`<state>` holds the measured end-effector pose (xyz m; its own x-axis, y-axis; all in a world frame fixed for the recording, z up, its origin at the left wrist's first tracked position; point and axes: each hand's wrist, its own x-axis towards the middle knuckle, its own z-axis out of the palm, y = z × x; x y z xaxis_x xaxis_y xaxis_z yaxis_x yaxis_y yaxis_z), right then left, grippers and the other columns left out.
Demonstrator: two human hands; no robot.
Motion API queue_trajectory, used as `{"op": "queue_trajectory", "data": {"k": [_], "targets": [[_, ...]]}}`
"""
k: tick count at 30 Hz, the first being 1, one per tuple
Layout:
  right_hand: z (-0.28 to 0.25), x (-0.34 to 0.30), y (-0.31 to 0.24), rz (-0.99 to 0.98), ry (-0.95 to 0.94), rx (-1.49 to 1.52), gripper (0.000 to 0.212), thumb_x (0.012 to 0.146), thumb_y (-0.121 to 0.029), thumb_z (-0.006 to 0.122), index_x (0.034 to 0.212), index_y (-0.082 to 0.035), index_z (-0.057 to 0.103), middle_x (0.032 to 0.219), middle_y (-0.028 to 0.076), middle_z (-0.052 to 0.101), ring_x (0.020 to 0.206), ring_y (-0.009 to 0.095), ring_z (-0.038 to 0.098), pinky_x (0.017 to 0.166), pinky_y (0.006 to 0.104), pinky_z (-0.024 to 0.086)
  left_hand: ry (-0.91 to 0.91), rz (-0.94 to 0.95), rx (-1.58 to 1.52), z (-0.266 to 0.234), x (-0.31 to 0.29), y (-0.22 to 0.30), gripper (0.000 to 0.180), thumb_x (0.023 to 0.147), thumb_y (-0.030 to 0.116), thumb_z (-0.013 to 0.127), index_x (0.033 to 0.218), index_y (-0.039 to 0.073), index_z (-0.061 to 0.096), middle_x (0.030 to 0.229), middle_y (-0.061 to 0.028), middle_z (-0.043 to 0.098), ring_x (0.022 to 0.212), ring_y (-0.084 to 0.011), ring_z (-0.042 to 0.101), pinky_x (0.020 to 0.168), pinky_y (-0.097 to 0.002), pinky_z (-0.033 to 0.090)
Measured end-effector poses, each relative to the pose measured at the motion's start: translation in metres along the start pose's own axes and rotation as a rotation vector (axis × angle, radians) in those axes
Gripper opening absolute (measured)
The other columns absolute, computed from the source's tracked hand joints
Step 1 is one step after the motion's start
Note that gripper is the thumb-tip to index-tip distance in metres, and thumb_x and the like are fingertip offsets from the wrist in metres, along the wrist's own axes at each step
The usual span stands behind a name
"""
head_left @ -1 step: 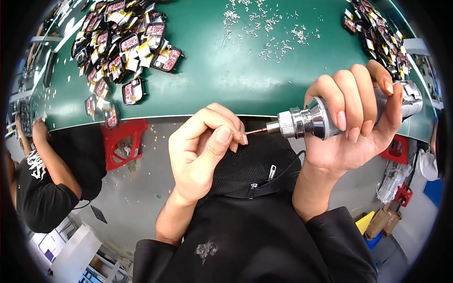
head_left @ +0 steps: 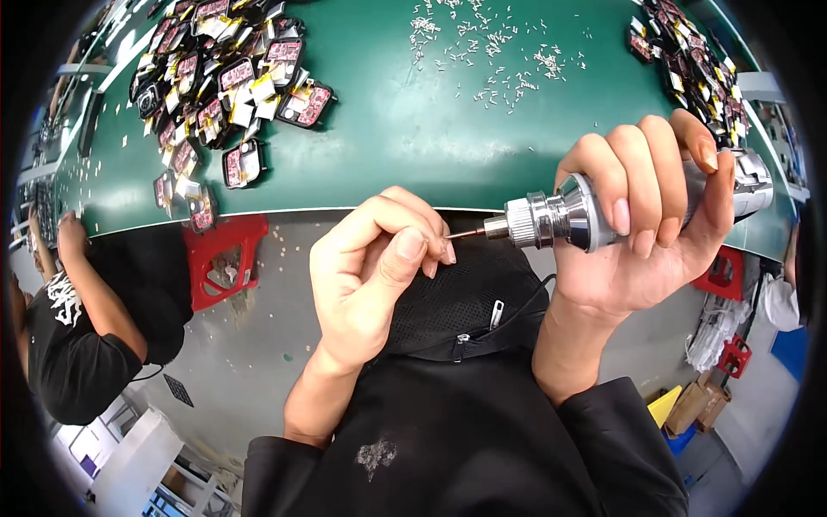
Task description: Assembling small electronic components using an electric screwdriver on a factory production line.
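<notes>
Workshop scene: smooth green tabletop (head_left: 370, 168) across the far side, gray floor (head_left: 258, 366) below, red plastic stool (head_left: 202, 276) off to the left beside another person in black (head_left: 86, 345). The silver power tool (head_left: 579, 211) is up at the table's near edge, right of center, all shiny rings and ribbed collar; right hand (head_left: 642, 224) is wrapped tight around it. Its thin bit (head_left: 465, 233) points left to the fingertips of the left hand (head_left: 362, 271), curled in; can't tell if they're pinching anything. Boxy black cases with red boards (head_left: 220, 82) heap up far left, white slivers (head_left: 504, 56) scattered far center. Black mesh bag (head_left: 469, 302) sits beneath the hands.
</notes>
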<state>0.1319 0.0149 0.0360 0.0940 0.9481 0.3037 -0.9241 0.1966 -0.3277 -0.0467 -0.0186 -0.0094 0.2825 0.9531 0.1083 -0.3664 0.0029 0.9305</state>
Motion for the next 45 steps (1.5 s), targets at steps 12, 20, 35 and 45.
{"op": "queue_trajectory", "data": {"k": [12,20,35,45], "targets": [[-0.001,-0.004,0.012,0.008,0.009,-0.081,0.017,0.093,-0.021,0.048,0.087,-0.005,0.051,0.051,-0.004,0.038,0.042,0.007,0.036,0.051,0.0243,0.034,0.053,-0.072,-0.169,0.004,-0.002,-0.003,0.020,0.094,0.012,0.050,0.083,-0.004,0.053,0.079,-0.0122,0.054,0.067,-0.0159,0.053,0.059,-0.0253,0.043],[-0.007,0.002,0.019,-0.085,0.066,-0.133,0.017,0.095,-0.023,0.040,0.090,-0.008,0.046,0.050,-0.003,0.034,0.040,0.009,0.034,0.047,0.0261,0.035,0.143,0.313,0.719,0.005,0.012,0.007,0.006,0.077,-0.007,0.060,0.075,-0.004,0.056,0.069,-0.0128,0.056,0.059,-0.0239,0.055,0.054,-0.0300,0.045],[-0.012,0.001,0.003,-0.154,0.307,-0.066,0.014,0.096,-0.017,0.041,0.087,-0.008,0.038,0.047,-0.002,0.032,0.038,0.008,0.032,0.043,0.0249,0.035,-0.016,0.249,0.652,0.016,0.023,0.010,0.004,0.081,-0.008,0.058,0.083,-0.006,0.056,0.076,-0.0134,0.059,0.065,-0.0247,0.058,0.058,-0.0311,0.047],[-0.022,0.015,0.004,-0.192,0.411,-0.020,0.015,0.096,-0.018,0.042,0.086,-0.007,0.038,0.048,-0.001,0.031,0.038,0.009,0.032,0.043,0.0252,0.034,0.196,0.644,1.265,-0.064,0.093,0.102,0.007,0.075,-0.005,0.062,0.082,-0.004,0.063,0.082,-0.0127,0.066,0.072,-0.0245,0.062,0.067,-0.0314,0.049]]}}
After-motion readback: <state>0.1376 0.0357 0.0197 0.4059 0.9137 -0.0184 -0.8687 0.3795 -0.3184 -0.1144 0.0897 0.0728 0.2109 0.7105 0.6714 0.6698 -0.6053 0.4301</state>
